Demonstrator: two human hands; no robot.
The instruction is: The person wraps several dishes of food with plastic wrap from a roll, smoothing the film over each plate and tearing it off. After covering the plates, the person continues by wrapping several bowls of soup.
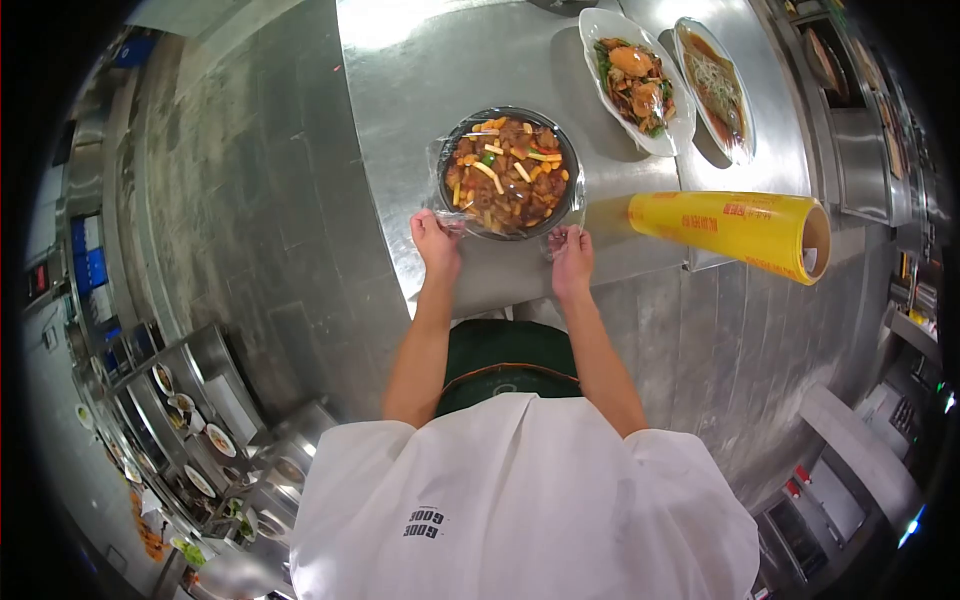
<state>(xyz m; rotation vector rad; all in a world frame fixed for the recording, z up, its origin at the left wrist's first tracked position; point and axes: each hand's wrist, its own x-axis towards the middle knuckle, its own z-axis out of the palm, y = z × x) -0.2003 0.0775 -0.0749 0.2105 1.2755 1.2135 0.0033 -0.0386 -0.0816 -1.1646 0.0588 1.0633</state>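
Note:
A round black dish (510, 174) of braised food with yellow and green pieces sits on the steel table (400, 110). Clear plastic film (436, 160) lies over it and sticks out past its rim. My left hand (437, 243) pinches the film's near left corner, just off the rim. At the near right corner, my right hand (571, 260) has its fingers closed on the film. To the right, a large yellow roll (725, 225) with red print lies on its side, its open end facing right.
At the back right are a white plate of fried food (655, 140) and an oval plate holding a fish (715, 95). Shelves with several plated dishes (220, 440) stand at the lower left. The table's near edge runs just before my body.

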